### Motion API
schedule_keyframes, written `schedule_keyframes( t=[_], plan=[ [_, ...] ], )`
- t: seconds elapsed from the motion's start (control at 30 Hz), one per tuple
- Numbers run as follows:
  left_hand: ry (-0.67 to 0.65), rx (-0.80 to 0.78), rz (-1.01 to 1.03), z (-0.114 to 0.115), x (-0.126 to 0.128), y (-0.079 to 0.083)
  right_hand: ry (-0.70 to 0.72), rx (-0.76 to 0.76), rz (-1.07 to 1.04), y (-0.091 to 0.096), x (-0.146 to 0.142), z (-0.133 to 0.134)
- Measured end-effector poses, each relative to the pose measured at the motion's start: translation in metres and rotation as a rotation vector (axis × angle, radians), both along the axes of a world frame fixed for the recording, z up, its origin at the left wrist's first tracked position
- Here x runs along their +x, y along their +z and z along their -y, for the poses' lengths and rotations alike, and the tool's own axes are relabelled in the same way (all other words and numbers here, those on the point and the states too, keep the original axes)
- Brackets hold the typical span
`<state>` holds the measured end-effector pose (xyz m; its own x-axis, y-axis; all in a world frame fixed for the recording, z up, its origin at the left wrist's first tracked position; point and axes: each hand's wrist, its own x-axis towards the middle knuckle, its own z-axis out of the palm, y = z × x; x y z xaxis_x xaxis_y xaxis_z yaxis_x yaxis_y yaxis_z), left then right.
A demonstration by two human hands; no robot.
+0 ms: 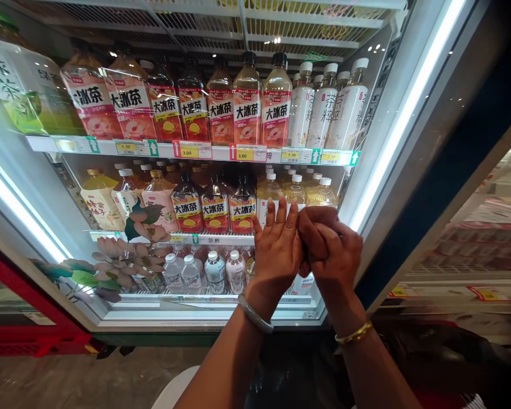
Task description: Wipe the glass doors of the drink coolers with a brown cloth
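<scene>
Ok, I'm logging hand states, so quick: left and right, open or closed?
Left hand: open and spread, nothing seen in it.
Right hand: closed and curled, against the left hand; anything inside cannot be told.

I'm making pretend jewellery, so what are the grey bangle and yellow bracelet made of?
The grey bangle could be polished stone or glass: it looks smooth and glossy. The yellow bracelet is probably shiny metal, from its bright glints; real gold or not, I can't tell.

Head cam faces fwd & down, near hands (277, 244) & fridge (204, 316).
</scene>
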<state>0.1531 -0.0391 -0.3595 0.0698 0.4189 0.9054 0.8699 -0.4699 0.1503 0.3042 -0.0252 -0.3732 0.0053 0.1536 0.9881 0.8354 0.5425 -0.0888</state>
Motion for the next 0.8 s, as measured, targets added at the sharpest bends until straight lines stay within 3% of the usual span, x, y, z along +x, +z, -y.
schedule_keyframes(
  t=[0.17,0.37,0.57,0.67,0.8],
  plan=[
    [0.037,-0.009,-0.019,0.002,0.006,-0.001,-0.079,-0.041,-0.207,0.006,0.021,-0.004],
    [-0.023,-0.097,-0.024,0.007,0.005,0.001,0.022,-0.131,0.012,-0.007,-0.005,0.006],
    [-0.004,-0.105,-0.042,0.010,0.007,-0.001,-0.030,-0.069,-0.177,-0.002,0.022,-0.002],
    [-0.022,-0.101,-0.045,0.010,0.008,-0.001,0.036,-0.099,-0.177,0.001,0.011,0.001],
    [-0.009,-0.115,-0.010,0.007,0.010,-0.003,0.162,-0.184,-0.084,-0.008,-0.008,0.005]
  ],
)
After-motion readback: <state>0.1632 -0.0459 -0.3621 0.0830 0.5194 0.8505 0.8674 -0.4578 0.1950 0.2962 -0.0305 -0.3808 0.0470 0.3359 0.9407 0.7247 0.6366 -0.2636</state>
